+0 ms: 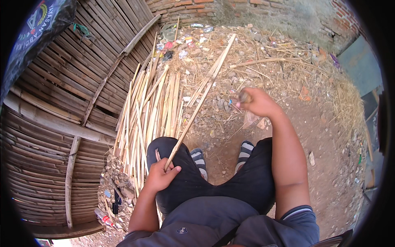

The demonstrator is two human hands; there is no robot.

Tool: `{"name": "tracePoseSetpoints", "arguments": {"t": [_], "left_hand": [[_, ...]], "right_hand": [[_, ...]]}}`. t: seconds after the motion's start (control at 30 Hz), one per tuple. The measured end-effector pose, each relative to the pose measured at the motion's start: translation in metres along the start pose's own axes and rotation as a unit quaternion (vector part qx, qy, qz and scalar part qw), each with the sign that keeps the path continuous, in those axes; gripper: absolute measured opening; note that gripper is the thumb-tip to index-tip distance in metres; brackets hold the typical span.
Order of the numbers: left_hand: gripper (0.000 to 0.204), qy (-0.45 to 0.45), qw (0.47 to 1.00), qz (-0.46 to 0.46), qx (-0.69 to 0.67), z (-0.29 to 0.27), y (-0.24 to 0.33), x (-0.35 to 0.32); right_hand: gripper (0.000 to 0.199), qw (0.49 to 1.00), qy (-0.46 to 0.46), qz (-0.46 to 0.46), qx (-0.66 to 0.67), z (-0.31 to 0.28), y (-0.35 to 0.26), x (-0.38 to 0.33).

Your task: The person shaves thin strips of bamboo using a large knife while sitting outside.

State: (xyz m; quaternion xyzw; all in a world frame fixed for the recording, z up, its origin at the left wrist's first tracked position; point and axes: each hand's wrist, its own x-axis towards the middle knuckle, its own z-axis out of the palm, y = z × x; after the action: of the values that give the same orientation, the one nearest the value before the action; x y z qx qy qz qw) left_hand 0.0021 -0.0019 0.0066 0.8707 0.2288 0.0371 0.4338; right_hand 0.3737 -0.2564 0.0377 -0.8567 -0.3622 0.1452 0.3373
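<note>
My left hand rests by my left knee, fingers closed around the lower end of a long, pale bamboo strip. The strip slants up and to the right, away from me, over the littered ground. Out to the right, my right hand is raised above the ground and apart from the strip. Its fingers are curled around a short, rounded, brownish thing, somewhat blurred; its kind and the rest of it do not show.
Many split bamboo strips lie in a heap beyond my left knee. A bamboo slat wall stands on the left, a brick wall at the back. Dry straw and rubbish cover the ground; a plastic bottle lies lower left.
</note>
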Motion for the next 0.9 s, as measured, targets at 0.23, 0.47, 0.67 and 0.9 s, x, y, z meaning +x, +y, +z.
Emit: {"name": "tracePoseSetpoints", "arguments": {"t": [0.23,0.47,0.67,0.9], "left_hand": [[0.033,-0.002,1.000,0.010,0.005,0.002,-0.004,0.001],[0.033,-0.007,1.000,0.000,-0.013,0.001,-0.008,0.003],[0.033,-0.002,1.000,-0.005,-0.004,0.001,-0.006,0.000],[0.033,-0.017,1.000,0.008,-0.006,0.001,-0.004,0.001]], "right_hand": [[0.051,0.995,0.003,0.039,0.096,-0.010,0.000,-0.004],[0.049,0.963,-0.217,-0.137,-0.076,0.032,-0.032,-0.009],[0.046,0.993,-0.105,-0.059,0.016,0.004,0.000,0.000],[0.043,0.989,-0.027,0.125,0.079,-0.028,-0.015,-0.010]]}}
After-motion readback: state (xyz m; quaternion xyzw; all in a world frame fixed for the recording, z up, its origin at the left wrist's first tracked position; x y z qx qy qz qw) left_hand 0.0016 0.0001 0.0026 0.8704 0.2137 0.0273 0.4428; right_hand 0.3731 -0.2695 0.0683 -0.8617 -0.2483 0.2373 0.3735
